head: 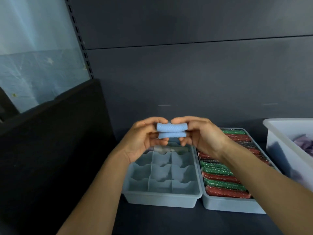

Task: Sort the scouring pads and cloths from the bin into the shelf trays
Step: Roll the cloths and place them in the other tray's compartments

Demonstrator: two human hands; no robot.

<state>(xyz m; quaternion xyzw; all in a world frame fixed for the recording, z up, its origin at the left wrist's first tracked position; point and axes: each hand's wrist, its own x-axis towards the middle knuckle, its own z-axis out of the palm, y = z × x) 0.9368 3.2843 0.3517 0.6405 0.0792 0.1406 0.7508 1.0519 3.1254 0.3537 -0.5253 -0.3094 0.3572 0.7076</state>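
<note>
Blue cloth (171,131) folded double, pinched at both ends by left grip (144,138) and right grip (201,134) | kept compact, probably to fit one cell | divided tray (162,197) directly below the grips

We list: one left hand (144,139), one right hand (202,135), one folded blue cloth (171,132), one divided tray (160,200), one pad-filled tray (233,206), one white bin (288,122).

A shop shelf bay: slotted metal upright (75,22) at eleven o'clock, grey back panel (186,73) at twelve, stocked tray (233,206) at five.
</note>
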